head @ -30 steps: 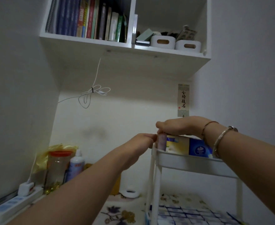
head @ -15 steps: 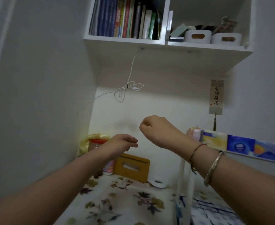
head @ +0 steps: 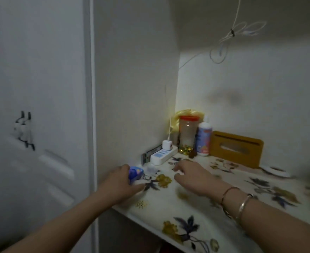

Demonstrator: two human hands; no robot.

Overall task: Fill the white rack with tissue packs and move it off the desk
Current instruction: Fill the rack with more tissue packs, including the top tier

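Your left hand (head: 121,181) curls round a blue tissue pack (head: 135,172) at the desk's (head: 187,216) near-left edge, while your right hand (head: 190,177) hovers just beside it, fingers loose and holding nothing. You're on the fetching step, I'd say. Beyond sits the power strip (head: 162,155); the white rack is out of view, so next lift the pack and swing right to find it.

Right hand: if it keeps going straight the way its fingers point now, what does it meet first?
Probably the white power strip. The right hand hovers over the floral desk cover, fingers aimed up-left toward the corner. Depth is unclear; it could stop short on the small clear piece beside the blue tissue pack.
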